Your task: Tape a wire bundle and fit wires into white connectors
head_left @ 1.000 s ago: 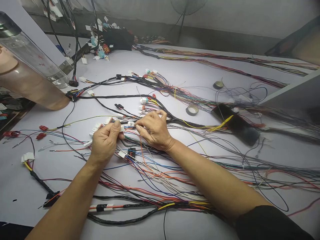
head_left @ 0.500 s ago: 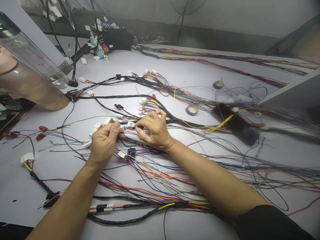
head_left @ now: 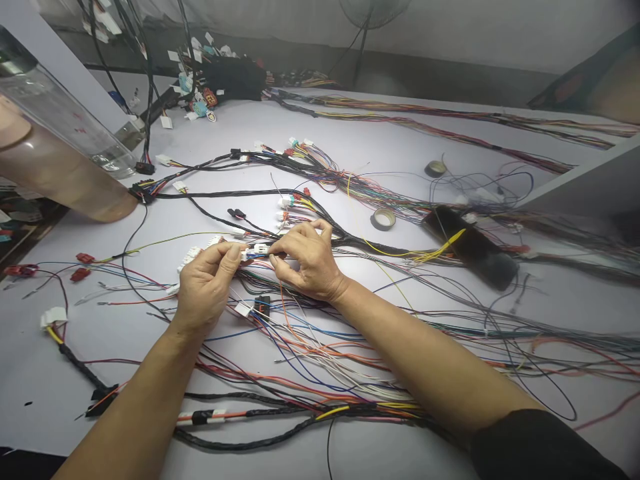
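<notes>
My left hand (head_left: 206,285) is closed, thumb and forefinger pinching a small white connector (head_left: 245,255) whose tip shows past the thumb. My right hand (head_left: 311,261) has its thumb and forefinger pinched together on thin wire, most of it hidden by the fingers. Short blue wires (head_left: 258,254) span the gap between the hands. Just above them, by the right fingertips, lies another white connector (head_left: 261,248). More white connectors (head_left: 190,257) sit behind the left hand. Below the hands are a black connector (head_left: 263,307) and a white connector (head_left: 243,309) on loose wires.
Taped black harnesses and loose coloured wires cover much of the white table. Two tape rolls (head_left: 383,219) (head_left: 435,168) and a dark phone (head_left: 473,250) are to the right. A brown bottle (head_left: 65,167) and a clear bottle (head_left: 75,107) lean in at the left.
My left hand has shifted slightly left, away from my right hand. More of the blue wires now shows between them. The right hand stays almost in place.
</notes>
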Demonstrator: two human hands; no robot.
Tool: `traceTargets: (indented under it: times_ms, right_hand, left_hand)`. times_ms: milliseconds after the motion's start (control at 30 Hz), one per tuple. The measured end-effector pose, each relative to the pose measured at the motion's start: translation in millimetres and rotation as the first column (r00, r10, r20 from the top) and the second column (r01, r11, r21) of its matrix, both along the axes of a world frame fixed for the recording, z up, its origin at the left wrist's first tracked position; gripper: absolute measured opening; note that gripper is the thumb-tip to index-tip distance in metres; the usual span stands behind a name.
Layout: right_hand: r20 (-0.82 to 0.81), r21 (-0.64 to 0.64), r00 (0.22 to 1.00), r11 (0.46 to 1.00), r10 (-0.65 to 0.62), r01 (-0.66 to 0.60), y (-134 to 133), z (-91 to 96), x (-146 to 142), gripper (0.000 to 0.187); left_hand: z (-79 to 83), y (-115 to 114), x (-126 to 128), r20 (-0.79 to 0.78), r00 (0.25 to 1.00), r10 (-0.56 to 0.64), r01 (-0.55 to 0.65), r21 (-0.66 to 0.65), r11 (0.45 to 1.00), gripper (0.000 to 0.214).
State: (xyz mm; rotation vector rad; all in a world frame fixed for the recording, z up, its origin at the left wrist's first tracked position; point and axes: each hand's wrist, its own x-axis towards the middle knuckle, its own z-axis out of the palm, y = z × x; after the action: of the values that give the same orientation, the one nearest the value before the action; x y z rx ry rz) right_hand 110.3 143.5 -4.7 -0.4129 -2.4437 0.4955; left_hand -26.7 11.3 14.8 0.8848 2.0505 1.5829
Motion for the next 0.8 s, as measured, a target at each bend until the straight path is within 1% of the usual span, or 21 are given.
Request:
traceTargets:
  times_ms: [233,367,467,600,700,800]
  right_hand:
    - [0.004,0.015,1.0,1.0,-0.002,0.001,-0.3,0.5,0.9,0.019]
    - [-0.005,0.02,1.0,1.0,0.006,-0.006,0.5,-0.7,0.7,0.02]
    - [0.016,0.036,1.0,0.999,0.004,-0.004,1.9,-2.6,0.2,0.026]
    - [0.007,0.026,1.0,1.0,0.006,-0.006,2.8,-3.9,-0.2,0.031]
    - [-0.018,0.026,1.0,1.0,0.011,-0.01,2.8,-3.4,-0.4,0.033]
    - [-0.004,0.03,1.0,1.0,0.004,-0.004,2.6,-2.1,-0.3,0.033]
  left_hand:
    - [-3.3,-0.5,-2.1,0.024,1.0,0.008,-0.008,0.014,1.0,0.028]
    - [-2.7,0.0,-1.9,0.062,0.997,0.039,-0.038,-0.013,0.999,0.028]
    - [-0.3,0.0,-1.3,0.006,0.999,0.033,-0.033,-0.057,0.998,0.032]
    - [1.9,0.1,-0.9,-0.075,0.997,0.008,-0.013,-0.074,0.997,0.039]
    - [1.9,-0.2,-1.2,-0.095,0.995,-0.009,0.002,-0.078,0.997,0.041]
    - [1.8,-0.9,-1.5,-0.101,0.995,-0.028,0.02,-0.081,0.997,0.043]
